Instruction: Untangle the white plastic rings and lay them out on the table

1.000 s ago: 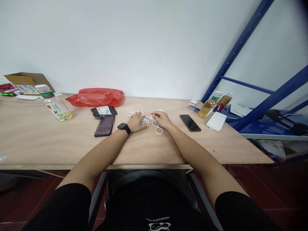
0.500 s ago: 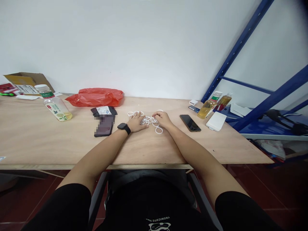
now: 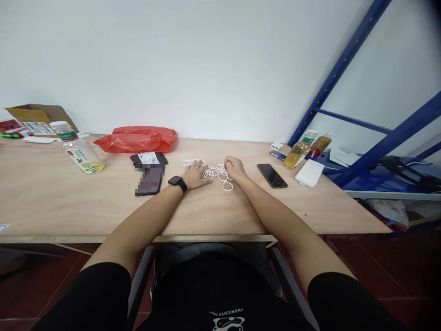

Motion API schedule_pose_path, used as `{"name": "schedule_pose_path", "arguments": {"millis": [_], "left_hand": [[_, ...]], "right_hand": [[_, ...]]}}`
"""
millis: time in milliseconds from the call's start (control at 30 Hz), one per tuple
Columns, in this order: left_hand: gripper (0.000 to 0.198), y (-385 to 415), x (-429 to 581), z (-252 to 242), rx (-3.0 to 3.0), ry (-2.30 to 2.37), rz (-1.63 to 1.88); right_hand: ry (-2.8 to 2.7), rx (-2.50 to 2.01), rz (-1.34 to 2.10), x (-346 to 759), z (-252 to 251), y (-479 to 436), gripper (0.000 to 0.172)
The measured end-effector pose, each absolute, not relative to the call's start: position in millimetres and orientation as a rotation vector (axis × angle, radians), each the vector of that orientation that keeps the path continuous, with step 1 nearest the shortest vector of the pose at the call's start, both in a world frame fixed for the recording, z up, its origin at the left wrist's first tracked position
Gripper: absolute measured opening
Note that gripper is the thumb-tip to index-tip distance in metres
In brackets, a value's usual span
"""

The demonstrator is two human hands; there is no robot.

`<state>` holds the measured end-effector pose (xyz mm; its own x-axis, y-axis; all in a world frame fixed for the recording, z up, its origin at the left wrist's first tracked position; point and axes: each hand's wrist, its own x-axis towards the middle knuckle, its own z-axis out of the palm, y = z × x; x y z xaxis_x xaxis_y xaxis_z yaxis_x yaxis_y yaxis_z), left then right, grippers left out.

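Note:
Several white rings (image 3: 209, 173) lie loosely heaped on the wooden table, between and under my hands. My left hand (image 3: 195, 175) rests flat on the left part of the heap with its fingers spread, and a black watch sits on that wrist. My right hand (image 3: 235, 169) is at the right side of the heap, its fingers curled and pinched together beside the rings. Whatever is between those fingertips is hidden, though white rings show right next to them. One white ring (image 3: 227, 186) lies on the near side, below my right hand.
To the left are a red plastic bag (image 3: 138, 139), a black phone-like item (image 3: 149, 184) and a tilted bottle (image 3: 81, 151). On the right lie a phone (image 3: 272, 176), a white case (image 3: 309, 173) and a bottle of yellow drink (image 3: 299, 151). A blue rack (image 3: 365, 115) stands beyond.
My right hand has shifted slightly right, away from the middle of the heap, and its fingers are curled in more. My left hand stays in place.

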<state>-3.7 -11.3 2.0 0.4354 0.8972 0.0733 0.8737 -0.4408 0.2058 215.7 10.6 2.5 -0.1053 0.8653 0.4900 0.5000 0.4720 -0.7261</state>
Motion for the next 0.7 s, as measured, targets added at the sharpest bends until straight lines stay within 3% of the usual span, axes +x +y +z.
{"name": "schedule_pose_path", "arguments": {"millis": [700], "left_hand": [[0.085,-10.4,-4.0,-0.4,2.553,1.573,0.286]], "right_hand": [[-2.049,-1.11,0.279,216.6,-2.1,7.7,0.031]]}}
